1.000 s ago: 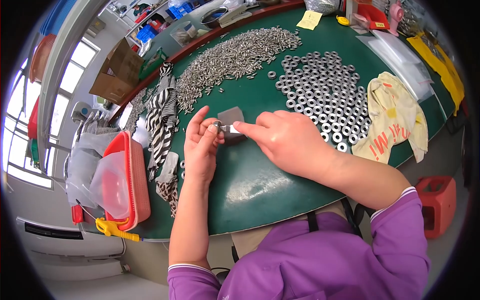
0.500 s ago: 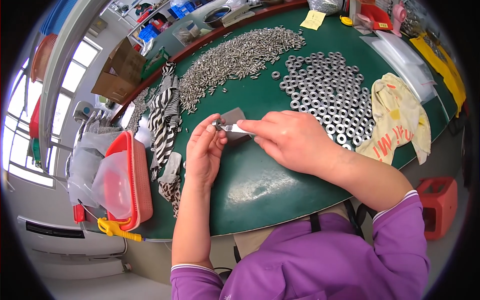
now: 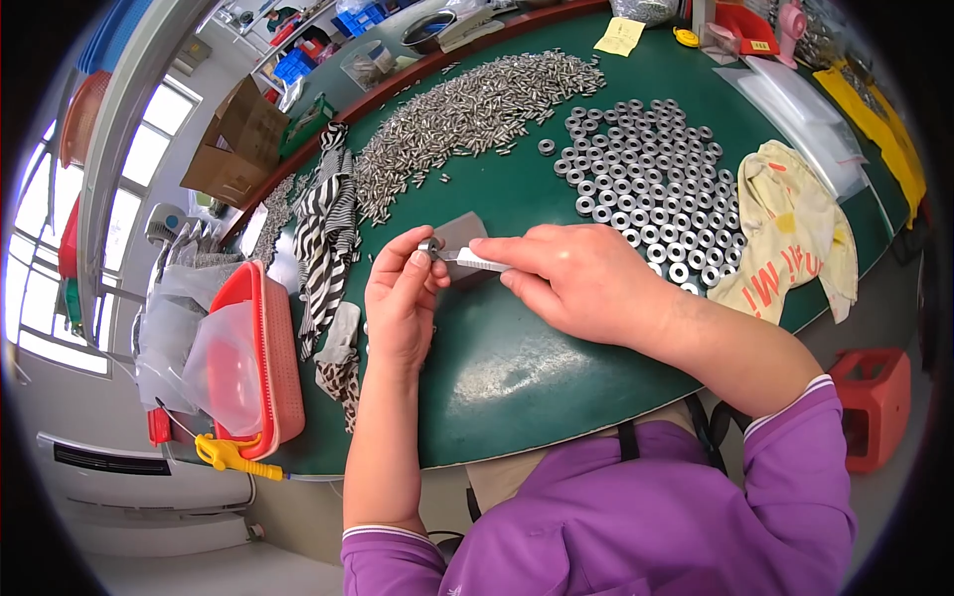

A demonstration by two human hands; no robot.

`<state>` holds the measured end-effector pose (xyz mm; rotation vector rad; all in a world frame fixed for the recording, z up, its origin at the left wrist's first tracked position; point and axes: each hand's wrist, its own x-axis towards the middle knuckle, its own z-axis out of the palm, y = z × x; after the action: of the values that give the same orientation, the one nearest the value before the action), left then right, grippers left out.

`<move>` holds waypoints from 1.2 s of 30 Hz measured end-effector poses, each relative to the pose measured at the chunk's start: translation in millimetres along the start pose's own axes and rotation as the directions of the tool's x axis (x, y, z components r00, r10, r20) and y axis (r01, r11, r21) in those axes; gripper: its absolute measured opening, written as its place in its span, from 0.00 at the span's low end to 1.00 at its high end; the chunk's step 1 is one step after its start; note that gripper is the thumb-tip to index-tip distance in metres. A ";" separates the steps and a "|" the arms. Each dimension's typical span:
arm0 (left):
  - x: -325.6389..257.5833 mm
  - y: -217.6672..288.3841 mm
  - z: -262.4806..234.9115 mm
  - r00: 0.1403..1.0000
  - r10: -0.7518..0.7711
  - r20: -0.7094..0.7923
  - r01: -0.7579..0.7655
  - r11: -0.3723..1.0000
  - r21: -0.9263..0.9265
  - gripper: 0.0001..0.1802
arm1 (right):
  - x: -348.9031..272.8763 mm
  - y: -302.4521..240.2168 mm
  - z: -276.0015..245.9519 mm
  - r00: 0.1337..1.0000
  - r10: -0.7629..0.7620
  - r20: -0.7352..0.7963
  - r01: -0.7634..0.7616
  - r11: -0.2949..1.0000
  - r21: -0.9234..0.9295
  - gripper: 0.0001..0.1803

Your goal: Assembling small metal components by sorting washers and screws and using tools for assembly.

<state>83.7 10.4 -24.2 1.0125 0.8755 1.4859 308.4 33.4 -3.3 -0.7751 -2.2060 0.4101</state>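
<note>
Pinched between the thumb and fingers of my left hand (image 3: 397, 313) is a small metal ring (image 3: 428, 245). My right hand (image 3: 591, 283) grips a slim silver-grey utility knife (image 3: 481, 261), its index finger stretched along the top. The knife's thin tip meets the ring or lies right against it; exact contact is too small to tell. Just behind the knife, a flat grey-brown block (image 3: 463, 230) rests on the green table (image 3: 537, 397), partly hidden by my hands. Many similar metal rings (image 3: 646, 189) lie flat to the right, beyond my right hand.
A broad heap of small metal pins (image 3: 477, 104) covers the far table. Striped cloth (image 3: 323, 228) lies left, beside a red basket (image 3: 278, 348) with plastic bags and a yellow air gun (image 3: 227, 454). At right are a cream cloth (image 3: 790, 233) and clear plastic sheets (image 3: 795, 114).
My left hand has turned slightly, and the ring now shows its hole more openly. The knife is tilted a little differently, with more of its ridged handle visible. The table's contents look unchanged.
</note>
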 end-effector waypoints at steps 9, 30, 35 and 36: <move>-0.2 -1.0 2.2 1.000 -0.018 -0.012 0.018 1.000 -0.015 0.16 | -1.1 -1.7 0.4 1.000 0.000 -0.015 0.000 0.999 -0.040 0.16; 1.1 -1.0 9.9 0.999 0.011 -0.051 0.001 0.973 0.233 0.15 | -3.4 -1.3 4.5 0.998 -0.056 -0.043 0.049 0.988 -0.149 0.16; 0.8 -1.4 8.9 0.998 0.051 -0.039 -0.040 0.966 0.256 0.14 | -0.8 1.3 3.1 0.997 0.073 -0.016 -0.072 0.993 0.094 0.15; 1.5 -0.7 7.8 0.999 0.031 -0.037 -0.021 0.970 0.241 0.14 | -0.9 1.1 3.1 0.997 0.075 -0.016 -0.073 0.993 0.093 0.15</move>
<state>91.1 12.0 -21.8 1.1781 1.0948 1.4499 307.1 33.5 -6.5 -0.8090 -2.1291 0.5357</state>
